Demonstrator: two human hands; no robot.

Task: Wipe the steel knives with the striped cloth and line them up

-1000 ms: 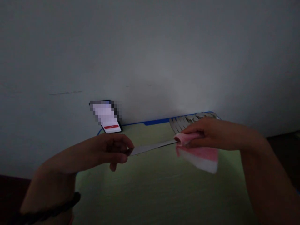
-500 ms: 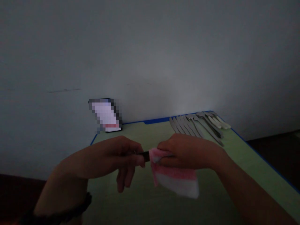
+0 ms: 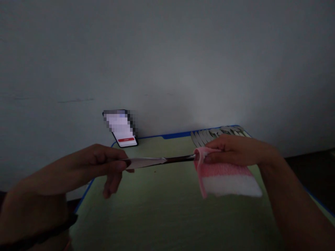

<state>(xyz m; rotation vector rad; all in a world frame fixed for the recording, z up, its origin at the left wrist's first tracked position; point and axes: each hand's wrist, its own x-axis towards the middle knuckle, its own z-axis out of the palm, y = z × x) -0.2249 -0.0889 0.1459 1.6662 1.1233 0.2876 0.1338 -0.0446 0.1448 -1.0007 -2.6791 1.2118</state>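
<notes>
My left hand pinches one end of a metal table knife between thumb and fingers, holding it level above the green table. My right hand is closed on a pink and white cloth, which is folded round the knife's other end. The cloth's lower part hangs down loose. Both hands are in the air over the table's middle.
Several metal spoons and knives lie in a row at the table's back right, partly hidden by my right hand. A lit phone leans against the grey wall at the back left. The table has a blue edge.
My hands have drawn apart: the right hand with the cloth slid right along the knife, baring its length, and the left hand moved left.
</notes>
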